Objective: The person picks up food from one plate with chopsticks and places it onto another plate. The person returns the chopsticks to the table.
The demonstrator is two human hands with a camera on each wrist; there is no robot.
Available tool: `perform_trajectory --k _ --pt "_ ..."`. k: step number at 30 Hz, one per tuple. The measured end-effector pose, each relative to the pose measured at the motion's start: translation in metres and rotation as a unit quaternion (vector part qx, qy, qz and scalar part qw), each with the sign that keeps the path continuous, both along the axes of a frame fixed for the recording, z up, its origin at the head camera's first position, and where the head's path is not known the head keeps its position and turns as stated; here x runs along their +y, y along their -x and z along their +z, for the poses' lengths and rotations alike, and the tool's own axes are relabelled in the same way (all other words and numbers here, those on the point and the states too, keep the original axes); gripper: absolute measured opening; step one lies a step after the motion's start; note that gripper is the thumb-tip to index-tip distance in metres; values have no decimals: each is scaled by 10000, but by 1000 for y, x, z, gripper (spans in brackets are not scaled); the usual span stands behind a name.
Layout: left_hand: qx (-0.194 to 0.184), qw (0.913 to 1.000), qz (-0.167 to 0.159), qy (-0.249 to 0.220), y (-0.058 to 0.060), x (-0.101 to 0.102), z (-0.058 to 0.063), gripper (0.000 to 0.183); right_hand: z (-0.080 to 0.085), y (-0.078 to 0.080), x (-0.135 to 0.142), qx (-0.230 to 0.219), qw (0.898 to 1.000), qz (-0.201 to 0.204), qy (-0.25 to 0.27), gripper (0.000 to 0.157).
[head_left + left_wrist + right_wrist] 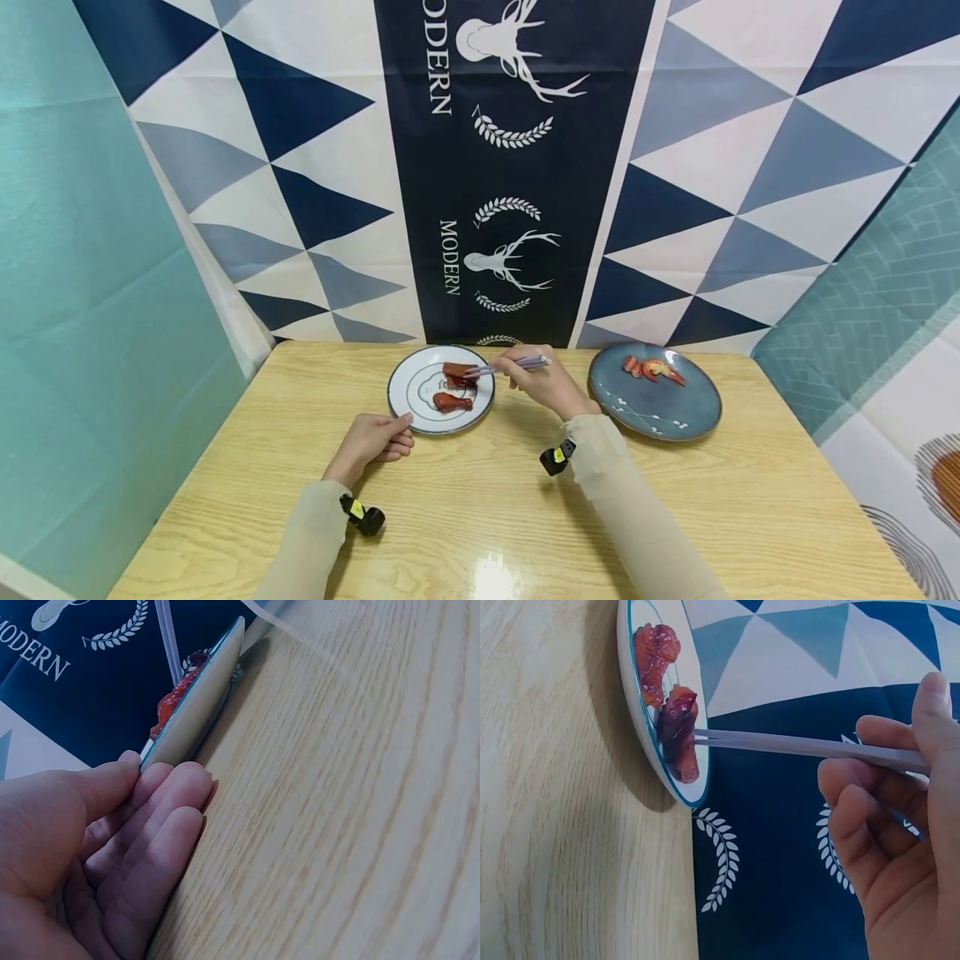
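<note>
A white plate (pixel 405 390) with a dark rim bears two reddish-brown pieces of food. The nearer one looks like a chicken drumstick (pixel 452 403); behind it lies a glossy, blockier piece of meat (pixel 457 372). My left hand (pixel 375 442) pinches the plate's near-left rim, thumb on top and fingers beneath. In my right hand (pixel 543 385) is a pair of light purple chopsticks (pixel 780 742). Their tips touch the farther piece of meat (pixel 679 735), which appears to rest on the plate; whether they grip it I cannot tell.
To the right stands a blue-grey plate (pixel 656 408) holding a shrimp-like piece (pixel 663 371) and a small red piece (pixel 632 366). The wooden table (pixel 450 508) meets a patterned cloth backdrop (pixel 517 175) just behind both plates.
</note>
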State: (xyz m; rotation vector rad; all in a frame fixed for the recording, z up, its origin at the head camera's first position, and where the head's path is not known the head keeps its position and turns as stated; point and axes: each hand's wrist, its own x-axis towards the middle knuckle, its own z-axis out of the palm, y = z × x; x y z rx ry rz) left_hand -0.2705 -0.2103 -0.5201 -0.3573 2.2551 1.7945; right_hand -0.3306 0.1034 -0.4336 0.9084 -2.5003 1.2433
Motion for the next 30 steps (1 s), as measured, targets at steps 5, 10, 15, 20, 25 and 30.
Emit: perform_trajectory --k 5,10,15,20,25,30 --pt "10 10000 1 25 0 1 0 39 1 -4 4 -9 10000 49 74 14" --pt "27 10000 -16 46 0 2 0 39 6 -8 8 -61 9999 -88 -31 17" --pt "30 10000 -51 26 0 3 1 39 11 -14 17 -392 9989 -199 142 24" --pt "31 10000 -73 16 -1 3 1 38 13 -20 30 -759 9951 3 627 25" --pt "36 10000 -75 1 -1 3 1 38 14 -26 44 -826 9934 -134 788 31" --pt "27 10000 -21 9 -3 2 3 38 20 -33 54 -964 9913 -460 775 37"
